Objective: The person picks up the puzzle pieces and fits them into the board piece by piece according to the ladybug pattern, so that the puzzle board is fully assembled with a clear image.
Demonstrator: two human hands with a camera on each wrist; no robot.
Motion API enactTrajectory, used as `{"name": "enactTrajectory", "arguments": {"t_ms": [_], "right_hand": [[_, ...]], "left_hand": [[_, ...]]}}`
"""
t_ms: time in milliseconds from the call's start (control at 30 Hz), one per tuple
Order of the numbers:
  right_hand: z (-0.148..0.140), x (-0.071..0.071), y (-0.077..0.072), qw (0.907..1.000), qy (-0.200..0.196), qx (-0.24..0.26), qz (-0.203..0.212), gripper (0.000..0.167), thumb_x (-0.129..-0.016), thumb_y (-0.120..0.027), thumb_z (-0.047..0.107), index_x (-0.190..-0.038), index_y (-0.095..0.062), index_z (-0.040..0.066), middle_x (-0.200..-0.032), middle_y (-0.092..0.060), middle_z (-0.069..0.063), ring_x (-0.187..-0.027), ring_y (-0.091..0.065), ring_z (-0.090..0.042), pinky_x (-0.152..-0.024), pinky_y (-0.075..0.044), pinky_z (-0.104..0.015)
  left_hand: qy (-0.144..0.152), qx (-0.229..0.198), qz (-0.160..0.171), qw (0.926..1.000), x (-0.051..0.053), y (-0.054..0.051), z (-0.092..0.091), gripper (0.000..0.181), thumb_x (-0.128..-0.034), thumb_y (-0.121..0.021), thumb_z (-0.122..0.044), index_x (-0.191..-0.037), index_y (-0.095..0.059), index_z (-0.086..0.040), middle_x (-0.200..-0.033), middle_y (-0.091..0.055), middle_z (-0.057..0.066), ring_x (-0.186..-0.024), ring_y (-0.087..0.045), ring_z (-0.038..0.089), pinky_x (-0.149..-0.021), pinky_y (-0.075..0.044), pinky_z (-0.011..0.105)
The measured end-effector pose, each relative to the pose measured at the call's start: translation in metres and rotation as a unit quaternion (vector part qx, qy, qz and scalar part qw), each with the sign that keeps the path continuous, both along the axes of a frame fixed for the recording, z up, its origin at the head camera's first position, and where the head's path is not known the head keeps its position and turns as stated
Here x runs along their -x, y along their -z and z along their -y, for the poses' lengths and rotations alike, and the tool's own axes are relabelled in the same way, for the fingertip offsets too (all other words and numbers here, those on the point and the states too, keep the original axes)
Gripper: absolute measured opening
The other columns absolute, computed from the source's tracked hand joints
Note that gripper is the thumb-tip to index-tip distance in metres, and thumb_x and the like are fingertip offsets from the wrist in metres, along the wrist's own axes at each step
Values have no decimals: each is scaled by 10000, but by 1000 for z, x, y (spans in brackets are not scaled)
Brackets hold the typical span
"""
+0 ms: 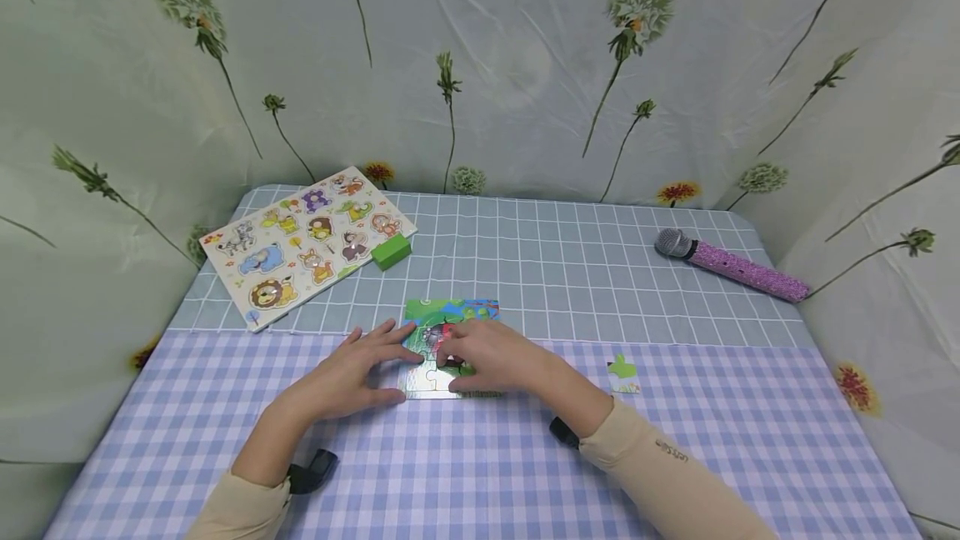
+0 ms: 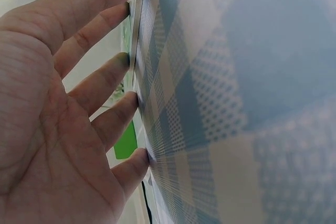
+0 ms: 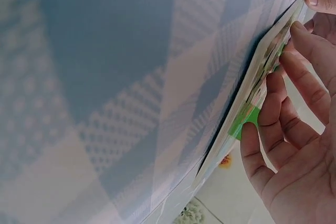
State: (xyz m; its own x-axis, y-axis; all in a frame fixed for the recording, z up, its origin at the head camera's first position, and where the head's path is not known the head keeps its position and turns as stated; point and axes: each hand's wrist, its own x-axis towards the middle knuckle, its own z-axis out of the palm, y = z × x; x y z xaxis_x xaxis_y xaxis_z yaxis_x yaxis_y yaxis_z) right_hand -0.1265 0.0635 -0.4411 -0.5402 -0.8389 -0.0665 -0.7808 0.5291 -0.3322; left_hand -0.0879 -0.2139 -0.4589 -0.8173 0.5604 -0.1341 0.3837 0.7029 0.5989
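A small jigsaw puzzle (image 1: 450, 309) with a green and blue picture lies before the person in the head view. My left hand (image 1: 367, 361) is at its left side, fingers spread and fairly straight, tips touching its edge; the left wrist view shows this hand (image 2: 68, 108) from the palm side. Over the puzzle's middle and right bends my right hand (image 1: 491, 354), thumb and index apart, tips down at the surface. In the right wrist view the right hand (image 3: 299, 129) has its fingertips against the puzzle (image 3: 236, 114). Whether it pinches a piece is hidden.
One loose puzzle piece (image 1: 622, 373) lies to the right on the checked cloth (image 1: 465, 473). A wooden animal puzzle board (image 1: 300, 244) rests at the back left, with a green block (image 1: 392, 252) at its corner. A glittery pink microphone (image 1: 735, 265) lies at the back right.
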Motion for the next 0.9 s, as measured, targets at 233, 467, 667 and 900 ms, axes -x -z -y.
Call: {"name": "enactTrajectory", "arguments": {"t_ms": [233,467,667,900], "right_hand": [[-10,0,-5,9998,77,169,-27,253,-935,-839,301,-1162,-796,198,-1091,-727,35,-957,-650,-116,-888,-568,-289],[-33,0,-12,9989,284,363,-29,225,-925,-842,264,-1135,-795,200,-1043,-721,15,-945,-644,-137,-886,-564,-316],[-61,-3,-17,9966,705,410,61,261,-921,-841,232,-1174,-794,190,-1101,-734,3,-982,-682,-149,-912,-577,-375],[-96,-8,-23,9907,1249,440,305,345,-925,-840,218,-1250,-769,128,-1123,-737,-18,-966,-665,-183,-872,-569,-346]], "left_hand": [[-1,-16,-23,10000,-1,1,-1,474,-880,-885,-272,-1333,-749,-301,-1729,-417,73,-1635,-275,457,-1235,-137,835],[17,-34,-86,10000,0,0,-1,462,-885,-882,-290,-1328,-751,-301,-1722,-427,89,-1624,-291,473,-1232,-147,835],[27,-42,-98,9999,0,-2,-1,462,-881,-886,-286,-1324,-753,-299,-1720,-429,93,-1624,-295,470,-1232,-146,835],[31,-71,-141,9999,-1,-1,-1,463,-877,-889,-272,-1319,-756,-293,-1718,-431,97,-1620,-299,473,-1227,-147,840]]}}
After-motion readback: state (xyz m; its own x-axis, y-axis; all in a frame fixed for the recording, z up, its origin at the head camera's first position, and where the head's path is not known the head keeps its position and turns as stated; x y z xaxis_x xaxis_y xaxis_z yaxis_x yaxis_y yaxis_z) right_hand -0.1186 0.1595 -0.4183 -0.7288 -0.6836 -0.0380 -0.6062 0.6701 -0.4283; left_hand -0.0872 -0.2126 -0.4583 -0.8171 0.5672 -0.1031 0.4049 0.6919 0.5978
